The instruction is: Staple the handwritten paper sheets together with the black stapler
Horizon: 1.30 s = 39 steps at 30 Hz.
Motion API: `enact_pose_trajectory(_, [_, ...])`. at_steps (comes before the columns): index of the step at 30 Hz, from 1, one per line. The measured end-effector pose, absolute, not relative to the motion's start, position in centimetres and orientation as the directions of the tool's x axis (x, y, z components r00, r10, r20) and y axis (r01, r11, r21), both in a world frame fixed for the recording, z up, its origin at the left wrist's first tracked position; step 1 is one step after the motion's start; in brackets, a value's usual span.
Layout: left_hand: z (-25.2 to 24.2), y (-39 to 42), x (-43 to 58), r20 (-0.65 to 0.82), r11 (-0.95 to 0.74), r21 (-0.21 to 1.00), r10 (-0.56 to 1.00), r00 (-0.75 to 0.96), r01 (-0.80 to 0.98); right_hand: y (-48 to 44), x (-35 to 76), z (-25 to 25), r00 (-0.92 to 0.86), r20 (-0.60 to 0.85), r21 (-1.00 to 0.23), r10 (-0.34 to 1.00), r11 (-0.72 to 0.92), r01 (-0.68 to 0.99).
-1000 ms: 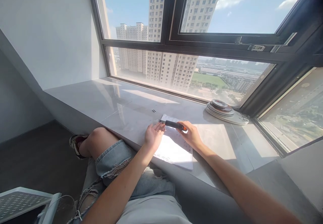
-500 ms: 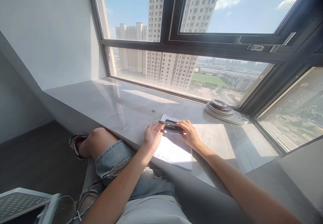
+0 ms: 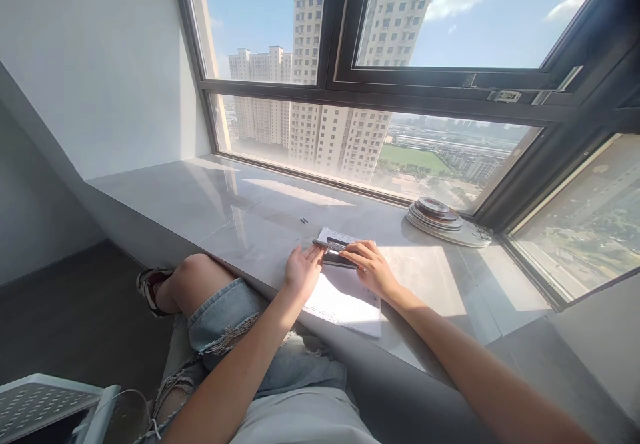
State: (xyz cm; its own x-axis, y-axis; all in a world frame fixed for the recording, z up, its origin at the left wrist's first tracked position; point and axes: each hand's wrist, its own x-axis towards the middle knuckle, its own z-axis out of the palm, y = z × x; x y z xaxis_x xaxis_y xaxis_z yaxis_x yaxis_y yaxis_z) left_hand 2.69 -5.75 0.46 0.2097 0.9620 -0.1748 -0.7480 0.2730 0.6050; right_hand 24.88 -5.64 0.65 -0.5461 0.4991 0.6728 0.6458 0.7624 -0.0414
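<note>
Right hand [image 3: 376, 269] has reached leftward, half-curled around the stapler [image 3: 336, 261].

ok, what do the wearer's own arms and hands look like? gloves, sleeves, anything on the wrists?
Left hand and right hand: no gloves. Forearms: no sleeves, watch, cable or markings that I can make out. Also worn: a pale top and light-blue denim with frayed rips.
</note>
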Motion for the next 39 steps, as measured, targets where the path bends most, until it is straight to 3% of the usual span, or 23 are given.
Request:
enact_pose_trajectory(21, [0.4,-5.6,2.6,-0.171,0.308,0.596,0.951,0.258,-0.741,-6.6,24.8,1.6,-0.692,0.613,0.276,0.38,0.718,0.639])
enact_pose_trajectory(29, [0.3,-5.4,2.8,-0.159,0.322,0.481,0.947,0.28,-0.816,-6.9,24.5,2.1,-0.721,0.611,0.383,0.328,0.674,0.632])
enact_pose_trajectory(39, [-0.9,-4.8,2.9,-0.025,0.239,0.657,0.955,0.296,-0.715,-7.1,24.2,2.1,-0.689,0.645,0.385,0.331,0.638,0.667])
